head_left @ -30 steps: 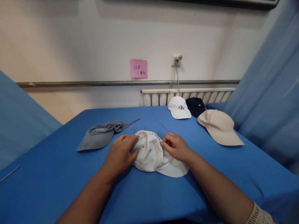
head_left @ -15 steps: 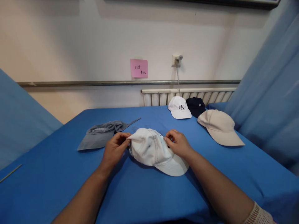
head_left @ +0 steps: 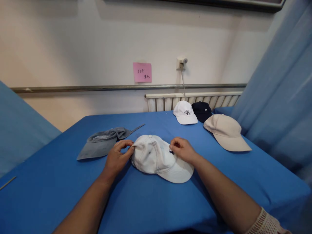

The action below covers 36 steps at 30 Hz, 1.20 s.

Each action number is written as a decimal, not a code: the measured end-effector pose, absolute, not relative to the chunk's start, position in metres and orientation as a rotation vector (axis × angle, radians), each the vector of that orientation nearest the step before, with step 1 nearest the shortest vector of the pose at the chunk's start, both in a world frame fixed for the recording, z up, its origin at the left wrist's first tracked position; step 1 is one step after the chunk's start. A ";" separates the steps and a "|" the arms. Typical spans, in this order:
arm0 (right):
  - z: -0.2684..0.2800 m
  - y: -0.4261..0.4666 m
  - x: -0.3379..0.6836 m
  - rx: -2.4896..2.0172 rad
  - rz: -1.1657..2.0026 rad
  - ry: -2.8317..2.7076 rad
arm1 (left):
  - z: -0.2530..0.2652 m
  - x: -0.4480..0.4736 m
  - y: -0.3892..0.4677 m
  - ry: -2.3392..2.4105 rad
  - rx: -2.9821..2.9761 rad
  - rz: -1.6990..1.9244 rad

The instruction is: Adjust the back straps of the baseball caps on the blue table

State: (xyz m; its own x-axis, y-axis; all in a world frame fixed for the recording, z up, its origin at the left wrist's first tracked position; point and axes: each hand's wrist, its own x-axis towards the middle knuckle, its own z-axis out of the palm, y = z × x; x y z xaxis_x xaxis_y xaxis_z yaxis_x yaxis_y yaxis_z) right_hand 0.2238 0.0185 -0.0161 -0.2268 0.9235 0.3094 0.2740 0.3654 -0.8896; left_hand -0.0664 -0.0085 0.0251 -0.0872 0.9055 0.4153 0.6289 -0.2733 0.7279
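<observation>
A white baseball cap [head_left: 151, 156] with a small dark emblem on its front rests on the table before me, its brim pointing right and toward me. My left hand [head_left: 118, 156] pinches the cap's fabric at its back left edge between thumb and fingers. At the front panel, beside the emblem, my right hand [head_left: 182, 149] has its fingers closed against the crown, gripping the cloth. Just left of my left hand lies a crumpled grey cap [head_left: 98, 146], its strap sticking out toward the back right.
The blue-covered table [head_left: 60, 195] also bears a white cap with letters [head_left: 185, 113], a navy cap [head_left: 201, 111] and a beige cap [head_left: 226, 130] at the back right. A thin stick [head_left: 7, 182] lies far left. Blue curtains [head_left: 275, 94] hang on both sides.
The white cap's crown looks smoother and rounder where my left hand had pulled out a fold. More of the dark emblem shows by my right hand. The whole view has shifted slightly.
</observation>
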 end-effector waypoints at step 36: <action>-0.021 0.015 0.205 -1.100 0.795 -1.654 | 0.131 0.006 0.054 1.679 2.450 -0.478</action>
